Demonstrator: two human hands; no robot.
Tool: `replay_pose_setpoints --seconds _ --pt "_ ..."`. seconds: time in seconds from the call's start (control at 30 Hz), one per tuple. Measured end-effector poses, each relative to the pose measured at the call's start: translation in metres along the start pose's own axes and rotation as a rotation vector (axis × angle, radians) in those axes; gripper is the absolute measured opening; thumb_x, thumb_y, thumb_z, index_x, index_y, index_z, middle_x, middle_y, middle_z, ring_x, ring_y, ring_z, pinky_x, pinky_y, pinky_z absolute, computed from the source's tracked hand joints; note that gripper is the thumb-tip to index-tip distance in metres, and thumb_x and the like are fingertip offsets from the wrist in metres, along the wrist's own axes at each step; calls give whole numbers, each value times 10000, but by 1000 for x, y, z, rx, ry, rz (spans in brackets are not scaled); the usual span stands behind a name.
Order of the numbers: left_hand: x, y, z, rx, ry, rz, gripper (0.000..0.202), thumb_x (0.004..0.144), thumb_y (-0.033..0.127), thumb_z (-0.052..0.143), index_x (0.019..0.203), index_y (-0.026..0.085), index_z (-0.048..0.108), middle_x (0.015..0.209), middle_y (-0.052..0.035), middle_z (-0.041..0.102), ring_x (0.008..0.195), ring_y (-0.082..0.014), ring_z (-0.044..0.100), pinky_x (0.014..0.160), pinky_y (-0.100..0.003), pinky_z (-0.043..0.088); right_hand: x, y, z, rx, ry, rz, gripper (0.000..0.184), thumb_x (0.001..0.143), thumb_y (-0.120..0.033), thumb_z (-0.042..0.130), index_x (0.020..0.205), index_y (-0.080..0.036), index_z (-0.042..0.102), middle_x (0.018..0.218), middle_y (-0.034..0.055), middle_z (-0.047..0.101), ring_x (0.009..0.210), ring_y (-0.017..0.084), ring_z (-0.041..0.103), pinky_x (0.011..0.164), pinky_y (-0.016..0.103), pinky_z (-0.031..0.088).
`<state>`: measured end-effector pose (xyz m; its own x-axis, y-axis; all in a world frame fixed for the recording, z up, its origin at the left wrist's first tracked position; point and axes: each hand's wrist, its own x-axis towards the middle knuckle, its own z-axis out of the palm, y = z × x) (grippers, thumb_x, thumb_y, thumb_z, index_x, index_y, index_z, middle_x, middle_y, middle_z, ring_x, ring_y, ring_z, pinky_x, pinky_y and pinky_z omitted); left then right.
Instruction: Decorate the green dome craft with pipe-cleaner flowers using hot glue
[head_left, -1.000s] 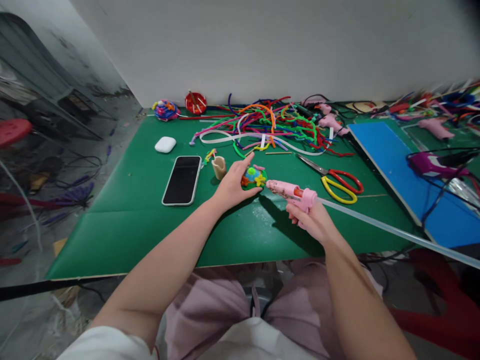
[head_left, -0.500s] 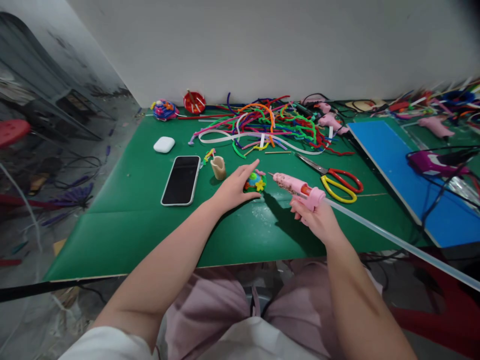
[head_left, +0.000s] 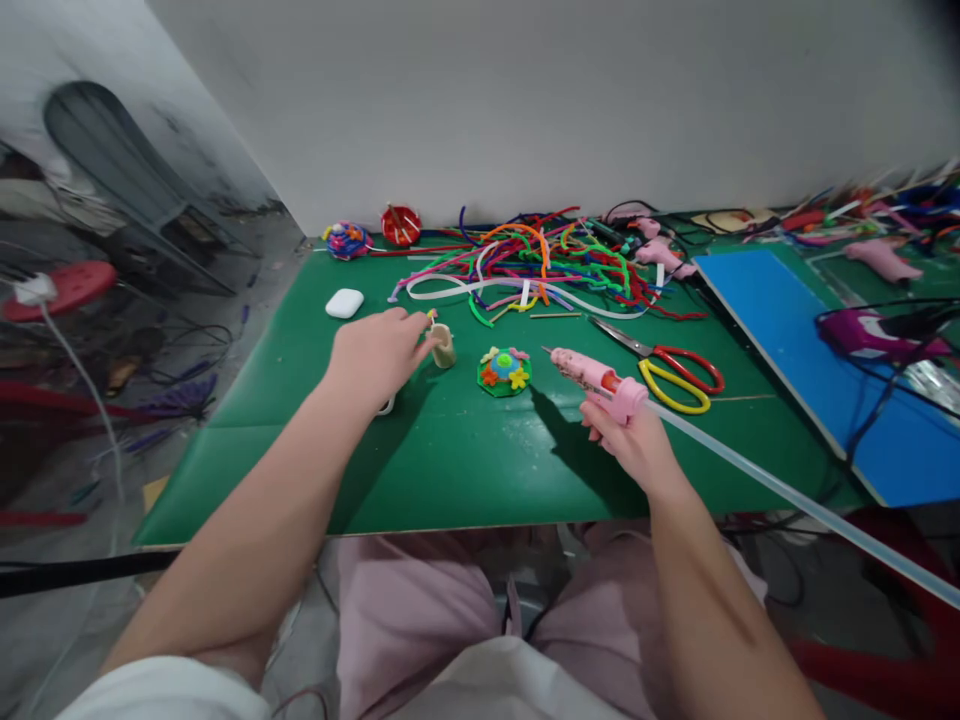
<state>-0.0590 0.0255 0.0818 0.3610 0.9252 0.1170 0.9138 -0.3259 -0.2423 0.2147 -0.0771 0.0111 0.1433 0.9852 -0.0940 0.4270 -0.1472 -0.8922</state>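
My left hand (head_left: pixel 375 352) reaches over the green mat (head_left: pixel 450 460), its fingertips drawn together on the left side of a small beige cup (head_left: pixel 444 346). It covers most of a phone; only a pale corner (head_left: pixel 386 405) shows. My right hand (head_left: pixel 631 440) grips a pink glue gun (head_left: pixel 596 378) with its nozzle pointing left. A long clear glue stick (head_left: pixel 787 495) trails from it to the lower right. A green disc with small coloured flowers (head_left: pixel 505 371) lies free on the mat between my hands.
A tangle of coloured pipe cleaners (head_left: pixel 540 255) fills the back of the mat. Red-and-yellow scissors (head_left: pixel 671 372) lie to the right. A white earbud case (head_left: pixel 344 303) sits at the left, a blue board (head_left: pixel 787 330) and a purple glue gun (head_left: pixel 870 332) at the right.
My left hand has left the flower disc and moved left over the phone to the beige cup. The glue gun has drawn back a little from the disc.
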Motion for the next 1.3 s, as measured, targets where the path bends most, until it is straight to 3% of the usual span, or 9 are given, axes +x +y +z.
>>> replay_pose_setpoints --seconds 0.27,0.6,0.7,0.87,1.0,1.3 --pt "15 9 7 81 -45 57 349 854 439 349 1060 205 507 884 -67 642 767 -225 611 530 -251 353 0 -1 -1 0 22 5 428 735 -495 539 953 -136 619 584 13 556 489 116 495 427 220 378" --pt "15 9 11 -25 -156 115 393 857 484 284 1008 272 578 949 -56 644 806 -212 601 541 -237 341 -1 -4 -6 12 50 37 397 699 -539 549 775 -154 605 588 35 582 516 154 543 448 248 416" --pt "21 10 7 -68 -263 92 409 848 485 283 1010 266 588 831 -57 668 744 -206 606 550 -241 350 0 -3 -6 34 56 35 399 693 -530 559 832 -160 614 611 37 594 507 158 547 440 254 418" --pt "39 7 4 -307 -564 113 355 800 420 362 950 217 612 589 -14 646 527 -136 587 558 -225 394 1 0 -5 65 57 28 412 690 -514 574 894 -157 601 585 27 575 497 163 542 450 266 427" --pt "46 5 8 -371 -671 121 320 751 367 407 943 205 605 601 -17 655 525 -142 598 521 -218 406 1 -2 -6 95 48 29 389 689 -509 580 879 -170 586 620 29 589 510 159 546 439 257 416" --pt "45 3 10 -390 -539 129 258 732 383 445 802 200 614 649 4 668 512 -112 592 566 -220 409 -2 -7 -8 15 49 35 354 696 -531 559 671 -179 583 535 19 559 478 145 515 461 259 416"
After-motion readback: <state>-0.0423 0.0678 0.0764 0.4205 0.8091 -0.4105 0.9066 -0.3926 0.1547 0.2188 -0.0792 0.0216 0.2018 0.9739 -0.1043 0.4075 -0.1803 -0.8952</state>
